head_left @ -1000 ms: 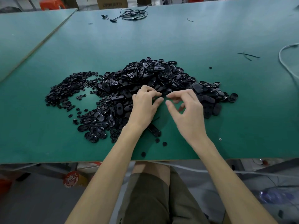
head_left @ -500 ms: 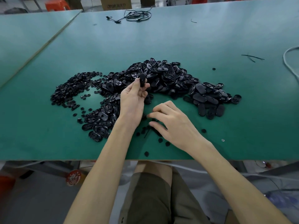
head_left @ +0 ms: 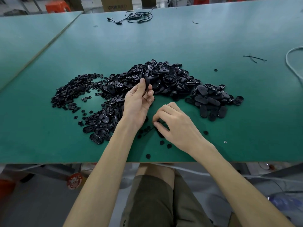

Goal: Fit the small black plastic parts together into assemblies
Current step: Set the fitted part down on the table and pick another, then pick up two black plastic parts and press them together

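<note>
A big heap of black oval plastic shells (head_left: 165, 79) lies mid-table, with a spread of small round black pieces (head_left: 72, 92) to its left. My left hand (head_left: 139, 102) is raised in front of the heap and pinches one oval shell (head_left: 147, 83) upright between thumb and fingers. My right hand (head_left: 175, 125) is lower, down on the table near the front edge, its fingertips curled onto a small black piece (head_left: 157, 123) among a few loose round pieces (head_left: 162, 142).
The green table (head_left: 213, 38) has a coiled black cable (head_left: 139, 17) at the back, thin black strips (head_left: 254, 58) and a white cord (head_left: 293, 63) at right. A second green table (head_left: 24, 38) adjoins on the left. The front edge runs just below my wrists.
My left hand lifted an oval shell out of the heap and holds it up. My right hand dropped from the heap to the loose small pieces near the front edge.
</note>
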Available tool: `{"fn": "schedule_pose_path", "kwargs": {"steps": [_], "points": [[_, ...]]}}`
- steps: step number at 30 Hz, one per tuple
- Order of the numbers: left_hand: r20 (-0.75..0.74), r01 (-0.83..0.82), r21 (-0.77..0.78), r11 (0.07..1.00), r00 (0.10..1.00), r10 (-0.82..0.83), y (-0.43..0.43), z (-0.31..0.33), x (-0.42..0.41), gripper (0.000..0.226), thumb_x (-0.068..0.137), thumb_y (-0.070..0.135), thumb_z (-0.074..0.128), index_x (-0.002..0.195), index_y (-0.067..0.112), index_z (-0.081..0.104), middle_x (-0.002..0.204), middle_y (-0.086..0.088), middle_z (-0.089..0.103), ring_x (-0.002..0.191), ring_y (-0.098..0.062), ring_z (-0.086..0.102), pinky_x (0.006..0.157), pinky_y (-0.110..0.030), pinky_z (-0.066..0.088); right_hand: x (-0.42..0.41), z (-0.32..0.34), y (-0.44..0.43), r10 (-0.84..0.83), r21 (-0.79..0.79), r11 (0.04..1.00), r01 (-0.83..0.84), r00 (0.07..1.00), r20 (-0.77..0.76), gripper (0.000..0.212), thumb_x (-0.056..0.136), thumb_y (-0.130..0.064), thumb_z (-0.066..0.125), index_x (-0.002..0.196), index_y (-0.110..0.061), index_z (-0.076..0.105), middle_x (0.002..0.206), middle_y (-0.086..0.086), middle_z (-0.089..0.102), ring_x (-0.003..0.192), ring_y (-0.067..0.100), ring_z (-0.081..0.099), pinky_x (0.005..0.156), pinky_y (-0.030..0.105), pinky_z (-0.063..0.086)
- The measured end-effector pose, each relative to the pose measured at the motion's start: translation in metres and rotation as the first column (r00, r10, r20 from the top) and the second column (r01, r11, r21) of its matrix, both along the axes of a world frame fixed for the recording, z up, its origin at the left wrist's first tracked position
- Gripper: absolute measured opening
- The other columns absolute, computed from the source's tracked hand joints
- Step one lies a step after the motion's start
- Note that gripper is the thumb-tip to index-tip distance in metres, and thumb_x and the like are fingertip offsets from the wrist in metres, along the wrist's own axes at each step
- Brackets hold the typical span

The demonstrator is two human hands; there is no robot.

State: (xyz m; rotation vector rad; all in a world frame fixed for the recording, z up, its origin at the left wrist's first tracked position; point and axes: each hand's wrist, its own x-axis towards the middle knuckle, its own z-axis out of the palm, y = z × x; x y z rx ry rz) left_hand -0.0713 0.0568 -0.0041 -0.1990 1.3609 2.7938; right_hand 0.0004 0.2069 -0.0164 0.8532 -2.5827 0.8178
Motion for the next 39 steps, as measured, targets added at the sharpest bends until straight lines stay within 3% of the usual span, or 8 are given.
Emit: {"fn": "schedule_pose_path", "kwargs": {"steps": [6, 11, 15, 19, 23, 27, 35, 39], "points": [[-0.009, 0.035, -0.024, 0.999, 0.999, -0.035, 0.0, -0.003, 0.0, 0.02, 0.107, 0.02, 0.056, 0.093, 0.008, 0.064, 0.08, -0.003, 0.064, 0.064, -0.01, 0.056, 0.056, -0.021, 0.045, 0.001, 0.002, -0.001, -0.045, -0.033, 0.998, 0.046, 0.999, 0.01, 0.008, 0.101, -0.005, 0.064, 0.095, -0.001, 0.066, 0.098, 0.006, 0.066, 0.097, 0.028, 0.054, 0.091, 0.032, 0.045], [-0.115, 0.079, -0.205, 0.976, 0.988, -0.105, 0.002, -0.008, 0.003, 0.013, 0.103, 0.012, 0.061, 0.108, 0.005, 0.069, 0.088, -0.007, 0.074, 0.073, -0.01, 0.065, 0.063, -0.02, 0.051, -0.003, 0.0, 0.002, -0.164, -0.231, 0.954, 0.191, 0.978, 0.13, 0.008, 0.105, -0.012, 0.06, 0.101, -0.006, 0.063, 0.093, -0.002, 0.065, 0.092, 0.021, 0.054, 0.084, 0.035, 0.046], [-0.173, 0.136, -0.352, 0.926, 0.963, -0.207, 0.005, -0.011, 0.005, 0.022, 0.099, 0.002, 0.064, 0.12, 0.0, 0.072, 0.093, -0.011, 0.077, 0.078, -0.012, 0.07, 0.071, -0.022, 0.055, -0.009, 0.001, 0.008, -0.195, -0.46, 0.832, 0.311, 0.939, 0.281, 0.003, 0.103, -0.012, 0.063, 0.102, -0.013, 0.065, 0.09, -0.005, 0.071, 0.089, 0.014, 0.068, 0.082, 0.036, 0.054], [-0.192, 0.159, -0.438, 0.885, 0.945, -0.265, 0.007, -0.011, 0.006, 0.027, 0.1, 0.0, 0.063, 0.126, -0.001, 0.069, 0.1, -0.013, 0.079, 0.087, -0.016, 0.074, 0.082, -0.025, 0.058, -0.012, 0.002, 0.016, -0.165, -0.608, 0.698, 0.378, 0.911, 0.378, 0.012, 0.103, -0.01, 0.062, 0.1, -0.021, 0.066, 0.095, -0.017, 0.077, 0.084, 0.006, 0.072, 0.07, 0.019, 0.05], [-0.194, 0.134, -0.49, 0.861, 0.946, -0.258, 0.009, -0.011, 0.006, 0.029, 0.101, -0.003, 0.061, 0.128, 0.001, 0.069, 0.107, -0.014, 0.079, 0.091, -0.019, 0.076, 0.088, -0.027, 0.06, -0.012, 0.002, 0.016, -0.137, -0.637, 0.676, 0.372, 0.911, 0.388, 0.012, 0.104, -0.01, 0.063, 0.103, -0.017, 0.073, 0.098, -0.009, 0.079, 0.084, 0.006, 0.072, 0.071, 0.015, 0.049], [-0.18, 0.159, -0.489, 0.857, 0.943, -0.278, 0.008, -0.011, 0.007, 0.026, 0.101, -0.001, 0.06, 0.125, 0.003, 0.07, 0.105, -0.016, 0.079, 0.093, -0.023, 0.077, 0.088, -0.029, 0.061, -0.015, -0.003, 0.02, -0.144, -0.642, 0.65, 0.407, 0.895, 0.422, 0.012, 0.103, -0.012, 0.064, 0.106, -0.012, 0.077, 0.096, -0.004, 0.08, 0.083, 0.009, 0.072, 0.073, 0.023, 0.051], [-0.239, 0.125, -0.543, 0.831, 0.925, -0.295, 0.013, -0.012, 0.01, 0.022, 0.099, 0.001, 0.066, 0.121, -0.003, 0.071, 0.105, -0.016, 0.079, 0.093, -0.031, 0.078, 0.081, -0.031, 0.062, -0.016, -0.006, 0.023, -0.235, -0.739, 0.471, 0.481, 0.876, 0.421, 0.02, 0.101, -0.014, 0.062, 0.106, -0.028, 0.076, 0.095, -0.008, 0.079, 0.092, 0.009, 0.073, 0.067, 0.018, 0.054], [-0.247, 0.127, -0.546, 0.828, 0.92, -0.304, 0.013, -0.012, 0.012, 0.023, 0.098, 0.003, 0.069, 0.12, -0.003, 0.071, 0.105, -0.015, 0.079, 0.092, -0.031, 0.078, 0.08, -0.032, 0.063, -0.018, -0.008, 0.024, -0.234, -0.741, 0.467, 0.482, 0.876, 0.422, 0.013, 0.098, -0.018, 0.07, 0.106, -0.027, 0.077, 0.095, -0.008, 0.078, 0.09, 0.01, 0.071, 0.069, 0.021, 0.055]]}}
